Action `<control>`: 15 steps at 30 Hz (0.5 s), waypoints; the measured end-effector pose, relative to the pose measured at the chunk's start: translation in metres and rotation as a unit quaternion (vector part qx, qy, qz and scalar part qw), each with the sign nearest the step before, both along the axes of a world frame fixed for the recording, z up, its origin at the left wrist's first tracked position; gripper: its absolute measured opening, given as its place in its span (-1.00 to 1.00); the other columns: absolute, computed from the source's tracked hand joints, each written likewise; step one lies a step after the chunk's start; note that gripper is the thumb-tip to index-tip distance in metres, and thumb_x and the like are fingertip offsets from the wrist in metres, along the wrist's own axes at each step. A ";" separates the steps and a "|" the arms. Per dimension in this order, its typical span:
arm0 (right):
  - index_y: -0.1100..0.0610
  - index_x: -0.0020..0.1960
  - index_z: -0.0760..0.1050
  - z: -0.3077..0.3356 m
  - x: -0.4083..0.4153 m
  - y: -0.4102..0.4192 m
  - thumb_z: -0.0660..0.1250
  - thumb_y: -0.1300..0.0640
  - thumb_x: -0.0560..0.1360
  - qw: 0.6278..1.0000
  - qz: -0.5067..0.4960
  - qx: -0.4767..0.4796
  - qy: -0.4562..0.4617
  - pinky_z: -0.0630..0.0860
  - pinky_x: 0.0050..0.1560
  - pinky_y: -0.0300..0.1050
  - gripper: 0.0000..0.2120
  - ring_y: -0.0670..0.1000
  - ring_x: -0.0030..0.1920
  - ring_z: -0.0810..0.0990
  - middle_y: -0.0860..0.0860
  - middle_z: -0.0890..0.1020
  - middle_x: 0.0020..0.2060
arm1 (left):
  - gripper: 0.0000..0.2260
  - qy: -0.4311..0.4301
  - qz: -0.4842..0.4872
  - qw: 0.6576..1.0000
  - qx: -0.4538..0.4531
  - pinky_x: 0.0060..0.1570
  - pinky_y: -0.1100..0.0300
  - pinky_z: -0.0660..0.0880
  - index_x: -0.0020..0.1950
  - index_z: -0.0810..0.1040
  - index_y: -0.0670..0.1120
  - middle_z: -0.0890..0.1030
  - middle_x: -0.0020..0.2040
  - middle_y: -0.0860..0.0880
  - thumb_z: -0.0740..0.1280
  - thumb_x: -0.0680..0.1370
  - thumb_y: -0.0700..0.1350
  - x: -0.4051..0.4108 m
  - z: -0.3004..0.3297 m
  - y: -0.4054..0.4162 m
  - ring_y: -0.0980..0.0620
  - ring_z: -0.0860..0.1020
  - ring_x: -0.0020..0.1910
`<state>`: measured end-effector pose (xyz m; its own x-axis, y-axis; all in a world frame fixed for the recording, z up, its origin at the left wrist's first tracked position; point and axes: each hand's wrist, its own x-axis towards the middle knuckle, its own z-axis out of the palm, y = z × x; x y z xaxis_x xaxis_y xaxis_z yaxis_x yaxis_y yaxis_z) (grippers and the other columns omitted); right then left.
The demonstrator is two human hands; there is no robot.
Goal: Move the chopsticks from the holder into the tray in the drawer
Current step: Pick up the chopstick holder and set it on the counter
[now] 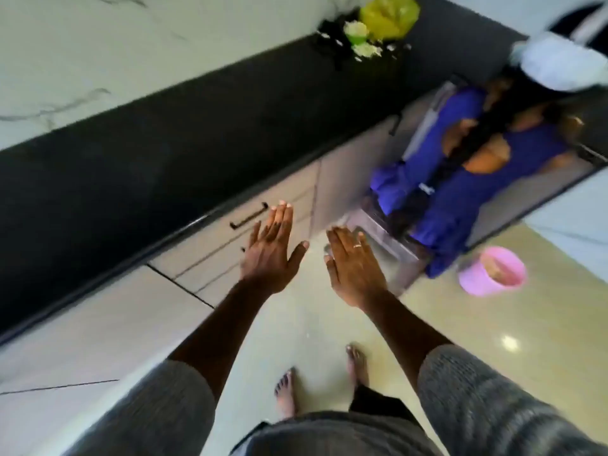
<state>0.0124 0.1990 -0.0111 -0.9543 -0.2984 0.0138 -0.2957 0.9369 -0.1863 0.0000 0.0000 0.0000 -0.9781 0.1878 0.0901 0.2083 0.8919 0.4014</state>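
I see a black countertop (138, 153) along a marbled wall, a yellow bag (390, 16) and green scraps (357, 31) at its far end. A second person in a blue dress (467, 179) stands ahead, a pink bucket (493, 271) on the glossy floor (296, 324) beside them.

Left hand (270, 255) and right hand (353, 270) are extended flat, fingers spread, empty, above the glossy floor (296, 324). Closed drawer (263, 222) with dark handle (248, 216) sits under the black countertop (164, 153). A second person in blue (467, 179) stands near a pink bucket (493, 270).
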 end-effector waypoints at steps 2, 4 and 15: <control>0.24 0.50 0.35 -0.014 0.027 0.036 0.04 -0.02 0.63 0.998 -0.056 -0.003 -0.012 0.34 0.44 0.23 -0.46 0.19 0.44 0.44 0.20 0.46 0.43 | -0.30 -0.003 -0.066 0.998 -0.016 0.58 -0.07 -0.08 0.64 -0.09 -0.10 -0.16 0.60 -0.01 -0.08 0.62 0.27 0.010 -0.009 0.031 0.03 -0.18 0.58; 0.22 0.52 0.32 -0.024 0.061 0.067 0.01 -0.04 0.64 0.993 -0.111 0.009 -0.031 0.29 0.48 0.21 -0.45 0.17 0.47 0.40 0.18 0.44 0.45 | -0.31 -0.005 -0.114 0.993 -0.022 0.56 -0.05 -0.07 0.64 -0.03 -0.11 -0.09 0.61 -0.02 -0.05 0.62 0.25 0.025 -0.021 0.058 0.04 -0.12 0.58; 0.19 0.52 0.31 -0.036 0.232 0.237 -0.02 -0.04 0.65 0.926 -0.375 -0.016 -0.044 0.21 0.52 0.17 -0.46 0.13 0.49 0.35 0.11 0.41 0.48 | -0.39 0.007 -0.398 0.917 0.007 0.41 -0.14 0.30 0.58 0.25 -0.16 0.30 0.56 -0.11 0.11 0.63 0.18 0.110 -0.035 0.285 -0.08 0.29 0.54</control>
